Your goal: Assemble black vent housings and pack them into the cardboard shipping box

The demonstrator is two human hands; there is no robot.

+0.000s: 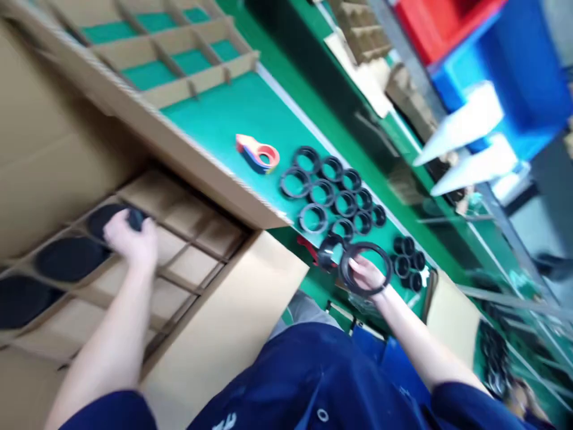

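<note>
My left hand [132, 236] reaches into a cardboard box [233, 298] with a divider grid. Its fingers are closed on a small black round part [135, 219], blurred and partly covered by the hand. Beneath and beside it, large black round pieces [71, 258] fill a row of cells along the box wall. My right hand [369, 273] grips a wide black ring [388, 269] at the bench's front edge. Close to that ring is a shorter, thick black ring [329, 254]; whether the hand touches it I cannot tell. Several black rings [313, 218] stand grouped on the green bench.
A tape dispenser [257, 153] lies on the green bench top [210, 119]. Another cardboard divider grid [179, 86] rests at its far left. Smaller black rings [409, 263] stand to the right. Blue bins [514, 77] and a red bin [443, 27] sit beyond a rail.
</note>
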